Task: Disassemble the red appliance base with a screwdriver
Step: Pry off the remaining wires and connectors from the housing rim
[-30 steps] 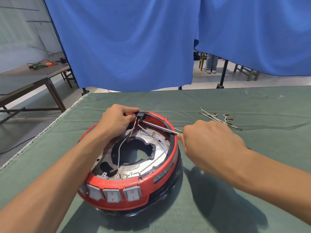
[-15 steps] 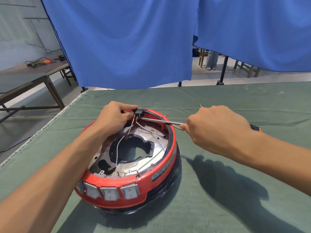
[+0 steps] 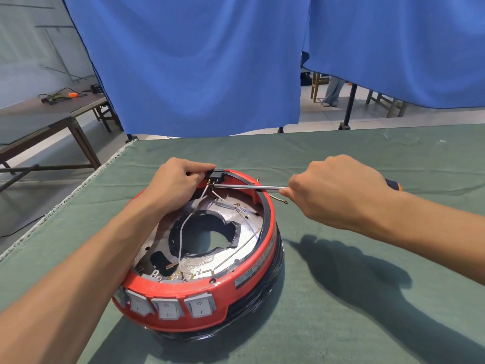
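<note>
The red appliance base (image 3: 199,292) sits on the tabletop (image 3: 341,324), innards exposed (cover already off, wires loose). Left hand (image 3: 175,185) pinches the black connector (image 3: 215,175) at the far rim; right hand (image 3: 338,190) grips the screwdriver (image 3: 249,187), tip at its terminals. Switches remain mounted.

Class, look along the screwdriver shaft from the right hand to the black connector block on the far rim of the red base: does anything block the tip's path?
Nothing visible does. The screwdriver shaft runs bare from the right hand over the red base rim to the black connector block, gripped by the left hand. Thin wires hang just below the tip.
</note>
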Available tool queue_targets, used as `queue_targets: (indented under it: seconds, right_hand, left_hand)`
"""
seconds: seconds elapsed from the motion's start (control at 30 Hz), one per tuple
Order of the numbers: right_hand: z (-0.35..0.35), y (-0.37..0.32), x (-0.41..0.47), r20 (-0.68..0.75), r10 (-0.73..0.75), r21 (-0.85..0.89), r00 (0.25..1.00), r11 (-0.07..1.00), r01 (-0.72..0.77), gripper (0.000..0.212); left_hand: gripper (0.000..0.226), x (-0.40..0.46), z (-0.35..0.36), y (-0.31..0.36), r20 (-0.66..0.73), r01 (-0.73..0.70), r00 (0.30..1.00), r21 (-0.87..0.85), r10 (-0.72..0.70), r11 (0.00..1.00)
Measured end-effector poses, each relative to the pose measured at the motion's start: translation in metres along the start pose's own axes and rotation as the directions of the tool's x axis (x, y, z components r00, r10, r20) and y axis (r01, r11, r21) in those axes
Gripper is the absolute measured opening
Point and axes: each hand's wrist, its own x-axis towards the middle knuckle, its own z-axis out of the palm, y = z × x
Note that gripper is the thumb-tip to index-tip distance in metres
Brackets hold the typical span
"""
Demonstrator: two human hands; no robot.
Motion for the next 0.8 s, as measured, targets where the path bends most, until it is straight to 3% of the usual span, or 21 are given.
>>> queue_targets:
  seconds: [0.8]
  right_hand:
    - [-0.013,-0.044,-0.025,0.000,0.148,0.034,0.989,0.988,-0.148,0.046]
  left_hand:
    - [0.034,-0.007,-0.001,0.006,0.027,-0.033,0.999,0.082,0.031,0.996]
